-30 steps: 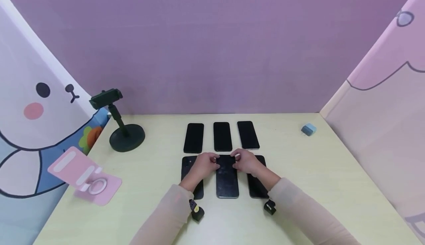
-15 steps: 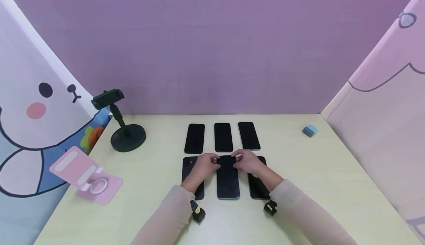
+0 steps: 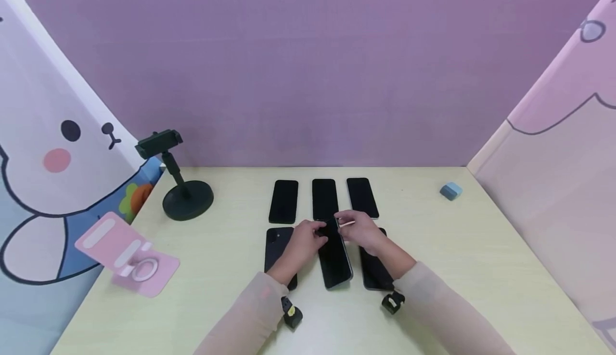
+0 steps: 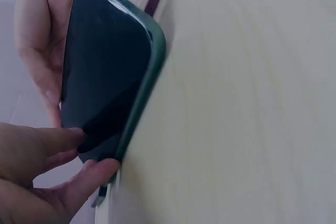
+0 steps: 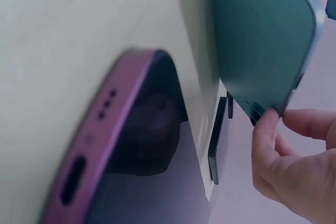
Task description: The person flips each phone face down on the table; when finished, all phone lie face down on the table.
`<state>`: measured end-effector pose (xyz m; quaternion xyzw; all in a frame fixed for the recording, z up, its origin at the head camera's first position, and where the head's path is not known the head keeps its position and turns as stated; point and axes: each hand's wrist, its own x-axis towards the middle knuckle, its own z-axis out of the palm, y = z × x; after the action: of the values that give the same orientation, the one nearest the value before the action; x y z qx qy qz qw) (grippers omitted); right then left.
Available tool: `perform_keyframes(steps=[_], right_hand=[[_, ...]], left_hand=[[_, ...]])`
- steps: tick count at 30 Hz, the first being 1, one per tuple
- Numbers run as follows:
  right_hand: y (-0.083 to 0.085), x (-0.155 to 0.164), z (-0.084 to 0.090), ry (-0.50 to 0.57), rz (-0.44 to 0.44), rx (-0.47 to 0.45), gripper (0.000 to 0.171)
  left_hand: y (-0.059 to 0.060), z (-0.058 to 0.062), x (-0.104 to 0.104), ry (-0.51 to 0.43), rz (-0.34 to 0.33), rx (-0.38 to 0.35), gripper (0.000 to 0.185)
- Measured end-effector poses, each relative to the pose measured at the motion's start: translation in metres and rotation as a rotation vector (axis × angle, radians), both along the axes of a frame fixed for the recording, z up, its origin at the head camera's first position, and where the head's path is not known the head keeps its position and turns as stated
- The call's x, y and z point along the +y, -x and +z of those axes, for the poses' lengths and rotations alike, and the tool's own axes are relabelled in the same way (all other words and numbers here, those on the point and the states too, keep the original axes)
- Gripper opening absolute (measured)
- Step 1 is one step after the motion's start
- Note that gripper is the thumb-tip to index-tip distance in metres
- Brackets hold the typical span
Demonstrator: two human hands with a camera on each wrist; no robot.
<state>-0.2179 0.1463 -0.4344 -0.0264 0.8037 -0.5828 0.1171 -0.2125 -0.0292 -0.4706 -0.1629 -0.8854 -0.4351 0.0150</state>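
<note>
Dark-green phone (image 3: 333,256) pinched btwn both hands, far end raised off table (image 3: 471,269).

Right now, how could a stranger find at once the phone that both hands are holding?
On the pale table, six dark phones lie in two rows of three. Take the near row's middle phone, between the left hand and right hand. Only it is tilted, its far end lifted by the fingers, while the others lie flat.

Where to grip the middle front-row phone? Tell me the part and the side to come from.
Grip the middle phone by its far end's long edges, one of the hands from each side. That end is tilted off the table, exposing both edges, while neighbouring phones crowd the near end.
</note>
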Motion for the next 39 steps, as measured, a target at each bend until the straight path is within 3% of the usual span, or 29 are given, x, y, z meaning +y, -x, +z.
perform_keyframes(steps=[8, 14, 16, 26, 39], right_hand=[[-0.002, 0.005, -0.002, 0.23, 0.033, -0.061, 0.039], [-0.002, 0.011, -0.003, 0.312, 0.124, -0.063, 0.044], [-0.002, 0.012, -0.003, 0.315, 0.134, -0.069, 0.045], [-0.003, 0.01, -0.006, 0.333, 0.164, -0.066, 0.044], [-0.002, 0.004, -0.005, 0.322, 0.111, -0.109, 0.042]], left_hand=[[-0.008, 0.004, 0.01, -0.142, 0.048, -0.1, 0.038], [-0.01, 0.003, 0.014, -0.466, 0.037, -0.242, 0.036], [-0.01, 0.003, 0.015, -0.516, 0.045, -0.259, 0.035], [-0.01, 0.0, 0.014, -0.566, 0.056, -0.237, 0.035], [-0.009, -0.001, 0.012, -0.598, 0.06, -0.221, 0.032]])
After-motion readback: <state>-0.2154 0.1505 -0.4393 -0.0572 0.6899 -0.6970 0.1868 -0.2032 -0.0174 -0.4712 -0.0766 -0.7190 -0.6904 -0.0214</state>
